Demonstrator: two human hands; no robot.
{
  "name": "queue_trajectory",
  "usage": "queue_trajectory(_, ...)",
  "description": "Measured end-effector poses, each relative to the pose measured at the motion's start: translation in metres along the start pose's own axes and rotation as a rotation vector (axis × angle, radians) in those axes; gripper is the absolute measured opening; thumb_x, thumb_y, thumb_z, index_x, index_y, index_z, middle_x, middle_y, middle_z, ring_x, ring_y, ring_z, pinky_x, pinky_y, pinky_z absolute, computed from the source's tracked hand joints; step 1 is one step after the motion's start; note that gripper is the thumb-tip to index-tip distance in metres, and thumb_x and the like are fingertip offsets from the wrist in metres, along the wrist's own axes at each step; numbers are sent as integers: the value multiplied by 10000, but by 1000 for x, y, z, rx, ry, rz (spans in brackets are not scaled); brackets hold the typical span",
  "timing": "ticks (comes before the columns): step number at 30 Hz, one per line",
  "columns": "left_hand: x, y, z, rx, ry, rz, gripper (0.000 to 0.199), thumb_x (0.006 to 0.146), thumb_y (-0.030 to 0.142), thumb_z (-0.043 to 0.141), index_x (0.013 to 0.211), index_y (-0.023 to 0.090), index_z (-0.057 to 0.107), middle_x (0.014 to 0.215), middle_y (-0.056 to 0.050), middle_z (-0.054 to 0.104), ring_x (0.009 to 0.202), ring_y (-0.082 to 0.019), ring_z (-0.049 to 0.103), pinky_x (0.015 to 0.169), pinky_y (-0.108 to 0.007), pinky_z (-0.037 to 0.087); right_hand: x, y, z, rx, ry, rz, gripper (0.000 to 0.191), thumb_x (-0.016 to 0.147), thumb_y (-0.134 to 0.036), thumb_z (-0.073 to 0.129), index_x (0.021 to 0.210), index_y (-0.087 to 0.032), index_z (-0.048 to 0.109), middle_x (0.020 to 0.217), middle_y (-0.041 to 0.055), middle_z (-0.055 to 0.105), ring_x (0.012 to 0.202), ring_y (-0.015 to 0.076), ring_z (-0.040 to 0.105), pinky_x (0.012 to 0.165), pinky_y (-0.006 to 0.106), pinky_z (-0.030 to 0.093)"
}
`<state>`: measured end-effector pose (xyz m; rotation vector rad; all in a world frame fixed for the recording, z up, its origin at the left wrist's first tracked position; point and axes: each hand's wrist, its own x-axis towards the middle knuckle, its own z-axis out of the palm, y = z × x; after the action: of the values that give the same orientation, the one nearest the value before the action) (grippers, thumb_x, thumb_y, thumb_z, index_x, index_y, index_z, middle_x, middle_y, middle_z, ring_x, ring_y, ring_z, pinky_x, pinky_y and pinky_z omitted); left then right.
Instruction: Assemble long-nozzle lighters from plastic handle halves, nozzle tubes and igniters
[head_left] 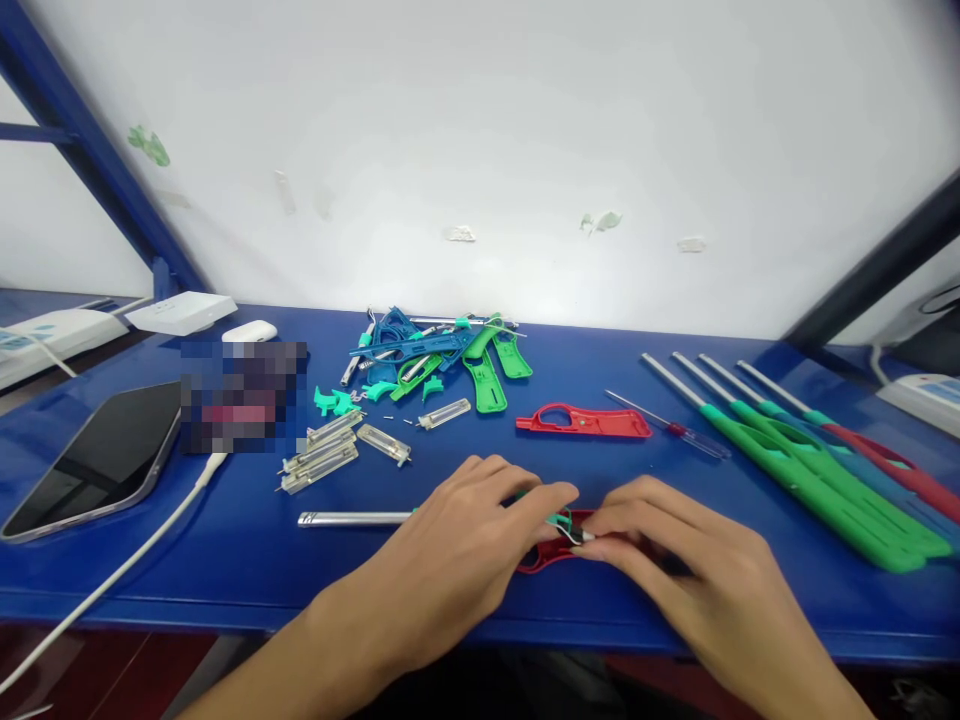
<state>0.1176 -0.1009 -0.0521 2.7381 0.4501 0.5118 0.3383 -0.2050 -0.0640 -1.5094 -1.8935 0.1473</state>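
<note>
Near the front edge of the table lies an open red lighter shell half point(551, 553). A metal tube point(356, 519) extends from it to the left. My left hand point(469, 550) is closed over the shell and the tube's inner end, hiding much of both. Between the thumb and fingers of my right hand point(686, 565) is a small black-and-white igniter point(579, 536) with a thin white wire, held at the shell. A green piece shows beside my left fingertips. Behind my hands lies the other red shell half point(585, 421), apart from both.
Clear fuel tanks point(384, 443), green triggers point(334, 401) and a pile of blue and green lighter parts point(420, 348) lie behind. A screwdriver point(679, 430) and several long lighters point(817, 470) are on the right. A phone point(97, 455) and white cable point(135, 560) occupy the left.
</note>
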Motion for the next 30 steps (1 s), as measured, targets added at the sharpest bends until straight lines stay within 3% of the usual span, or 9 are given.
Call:
queue_trajectory(5,-1,1,-2,-2,7,19,509,993,-29,518,1433,225,526,1327,-67,683,1193,-254,637,1098,-535,505,-4,2,-1,-10,-39,-9,93,1028,-270,648,967,-304,709,983,-22,726,851,136,720,813,224,547)
queue_trajectory(10,1,7,-4,-36,101,27,299,1078,184,522,1371,194,584,1260,-69,690,1141,-225,639,1084,-438,513,-6,4,-1,-30,-75,10,81,1054,-278,605,1030,-309,676,1031,-27,713,891,140,714,842,242,533)
queue_trajectory(18,-1,9,-3,-59,144,49,400,1045,100,505,1432,192,548,1284,-88,619,1149,-193,615,1009,-296,534,-10,3,1,-78,-49,14,74,1076,-292,568,1090,-325,633,1081,-26,696,951,158,700,847,294,501)
queue_trajectory(25,-2,9,-3,-3,158,73,428,1082,141,487,1508,164,448,1237,-73,696,1091,-189,650,970,-300,554,-12,1,1,-90,-36,-9,83,1081,-259,562,1128,-319,593,1080,-20,693,959,159,681,834,299,482)
queue_trajectory(30,-1,10,-3,35,140,52,372,1089,154,456,1457,174,508,1256,-78,708,1103,-224,658,1052,-433,541,-11,2,2,-109,-43,-21,84,1087,-271,553,1145,-324,585,1087,-25,700,962,163,685,838,306,469)
